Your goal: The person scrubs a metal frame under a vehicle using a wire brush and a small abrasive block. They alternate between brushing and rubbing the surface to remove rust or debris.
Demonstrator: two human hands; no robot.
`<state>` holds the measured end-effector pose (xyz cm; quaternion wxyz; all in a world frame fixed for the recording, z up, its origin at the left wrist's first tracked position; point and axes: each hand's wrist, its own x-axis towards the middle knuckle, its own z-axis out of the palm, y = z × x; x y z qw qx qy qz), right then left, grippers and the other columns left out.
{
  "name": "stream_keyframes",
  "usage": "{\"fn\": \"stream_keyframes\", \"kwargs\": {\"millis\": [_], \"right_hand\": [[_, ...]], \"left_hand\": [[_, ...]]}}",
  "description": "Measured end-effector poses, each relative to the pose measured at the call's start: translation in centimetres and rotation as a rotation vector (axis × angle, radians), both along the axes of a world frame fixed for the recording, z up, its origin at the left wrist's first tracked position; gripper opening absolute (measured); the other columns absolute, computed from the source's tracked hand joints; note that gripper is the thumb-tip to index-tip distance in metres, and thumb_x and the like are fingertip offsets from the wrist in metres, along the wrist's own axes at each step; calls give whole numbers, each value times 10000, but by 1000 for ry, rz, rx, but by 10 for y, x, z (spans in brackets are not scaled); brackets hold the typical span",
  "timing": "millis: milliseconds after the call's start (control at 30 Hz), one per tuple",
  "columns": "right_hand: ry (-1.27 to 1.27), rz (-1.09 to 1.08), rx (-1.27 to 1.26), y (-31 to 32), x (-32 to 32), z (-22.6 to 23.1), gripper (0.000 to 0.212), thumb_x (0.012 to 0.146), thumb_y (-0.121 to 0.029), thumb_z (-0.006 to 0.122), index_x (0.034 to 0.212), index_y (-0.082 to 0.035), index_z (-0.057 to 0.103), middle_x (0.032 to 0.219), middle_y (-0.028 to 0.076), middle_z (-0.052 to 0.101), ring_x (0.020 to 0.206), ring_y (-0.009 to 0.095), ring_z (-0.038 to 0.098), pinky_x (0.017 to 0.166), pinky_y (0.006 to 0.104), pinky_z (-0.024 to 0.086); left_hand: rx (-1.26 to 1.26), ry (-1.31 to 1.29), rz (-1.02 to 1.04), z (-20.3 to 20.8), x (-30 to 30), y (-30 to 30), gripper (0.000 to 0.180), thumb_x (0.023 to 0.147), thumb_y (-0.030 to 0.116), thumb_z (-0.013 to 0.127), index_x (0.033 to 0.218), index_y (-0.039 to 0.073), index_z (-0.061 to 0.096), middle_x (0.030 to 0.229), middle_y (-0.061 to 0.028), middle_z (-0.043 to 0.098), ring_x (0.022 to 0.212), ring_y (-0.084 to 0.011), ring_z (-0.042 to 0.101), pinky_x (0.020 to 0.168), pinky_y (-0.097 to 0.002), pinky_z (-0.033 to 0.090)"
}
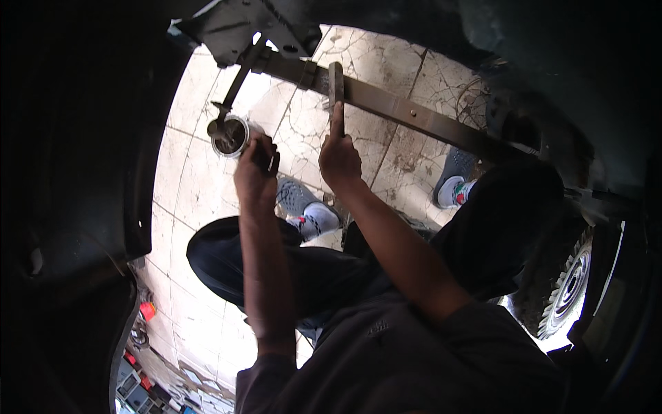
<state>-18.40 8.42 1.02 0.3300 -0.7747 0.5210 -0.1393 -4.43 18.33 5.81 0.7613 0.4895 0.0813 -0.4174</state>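
My left hand (256, 172) is closed on the side of a small pale tub (246, 126) with dark contents. The tub is directly below a dark metal link (238, 84) that hangs from a bracket; the link's lower end overlaps the tub's mouth. My right hand (340, 162) grips a brush (336, 81) with a narrow bar-like back, the index finger stretched along it. Short bristles show at the brush's left side. The brush lies across a long flat metal leaf spring (393, 105); whether it touches the spring I cannot tell.
Dark vehicle bodywork (76, 172) surrounds the view. A metal bracket (248, 27) sits at the top. Cracked pale floor tiles (379, 62) lie below. A wheel (572, 283) stands at the right. Tools and boxes (134, 386) lie at the lower left, near an orange-red object (147, 310).
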Motion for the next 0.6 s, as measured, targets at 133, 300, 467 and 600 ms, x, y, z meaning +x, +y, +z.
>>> {"fn": "stream_keyframes", "kwargs": {"millis": [133,300,467,600], "right_hand": [[-70,-14,35,-35,34,5,887,982,-92,546,1656,-103,-29,940,341,673,774,461,731,700,539,608],[-70,-41,-101,-72,63,0,905,946,-69,554,1618,35,-42,816,326,683,720,475,714,671,556,603],[-15,9,66,-3,15,10,849,1009,-128,518,1664,-144,-22,949,327,678,818,486,724,754,582,595],[58,9,63,0,-5,4,822,1020,-133,499,1676,-233,14,958,315,666,813,485,723,755,583,593]], "left_hand": [[-6,-34,-180,44,11,26,227,1079,162,528,1276,107,625,1112,0,693,1060,-122,656,1054,-399,452],[60,-182,-255,56,23,52,246,1093,174,494,1289,109,628,1087,16,675,1032,-97,625,1019,-360,448],[9,-77,-176,46,15,45,235,1096,177,492,1272,118,636,1056,26,674,1028,-93,636,1016,-357,458],[-37,-159,-243,36,8,31,247,1101,143,478,1287,62,620,1054,-14,663,1005,-92,638,974,-316,495]]}}
